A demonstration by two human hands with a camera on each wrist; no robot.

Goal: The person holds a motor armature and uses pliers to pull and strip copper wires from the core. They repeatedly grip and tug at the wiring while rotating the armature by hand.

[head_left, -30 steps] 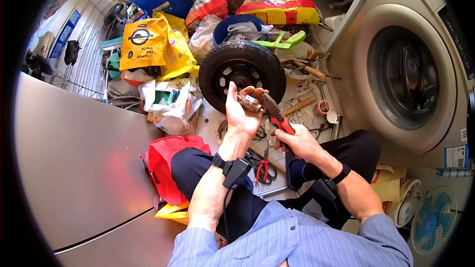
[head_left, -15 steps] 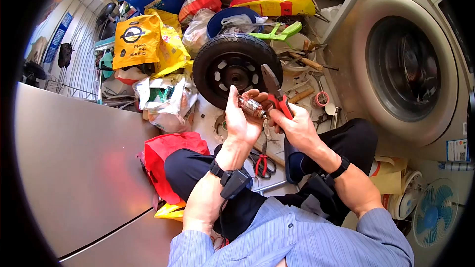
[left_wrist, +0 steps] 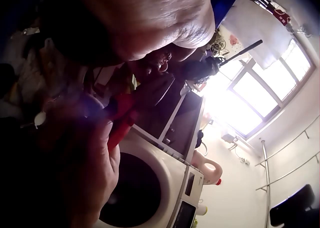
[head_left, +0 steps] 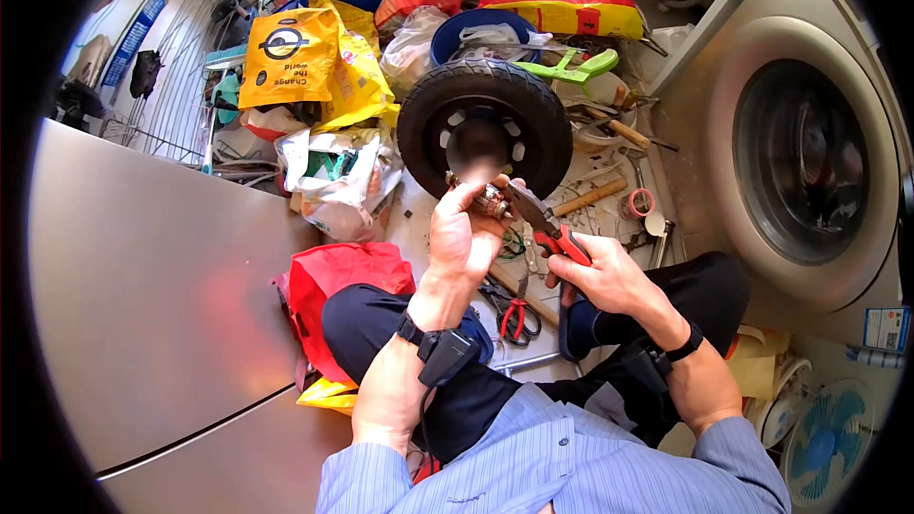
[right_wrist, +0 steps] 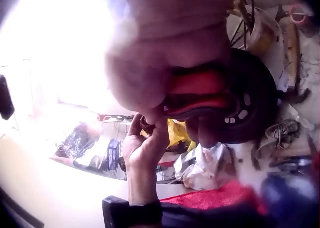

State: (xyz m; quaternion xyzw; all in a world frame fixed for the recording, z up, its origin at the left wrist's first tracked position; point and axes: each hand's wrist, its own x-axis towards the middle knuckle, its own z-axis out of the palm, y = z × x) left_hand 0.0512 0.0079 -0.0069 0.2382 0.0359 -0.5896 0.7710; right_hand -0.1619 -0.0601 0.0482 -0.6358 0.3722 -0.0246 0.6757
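Note:
My left hand [head_left: 455, 246] holds a small motor armature [head_left: 492, 202] with copper windings, palm up, thumb and fingers around it. Its shaft end points toward the right hand. My right hand [head_left: 611, 276] grips pliers [head_left: 564, 242] by their red handles. The plier jaws tilt up and left and overlap the armature's end in the head view. In the right wrist view the red handles [right_wrist: 197, 88] show beneath the right hand, and the left hand [right_wrist: 145, 153] is beyond. Behind both hands stands a black-tyred wheel [head_left: 419, 148].
On the floor between the legs lie red-handled pliers [head_left: 517, 312] and black scissors [head_left: 529, 331]. Hammers and a wooden handle [head_left: 590, 198] are right of the wheel. A washing machine [head_left: 724, 162] stands right, a smooth grey panel [head_left: 171, 295] left. Bags, including a yellow one [head_left: 286, 57], crowd the back.
The pliers first rose upright beside the armature, then tipped back left with their jaws against its end in view. My left thumb now covers more of the armature. The head view has shifted slightly.

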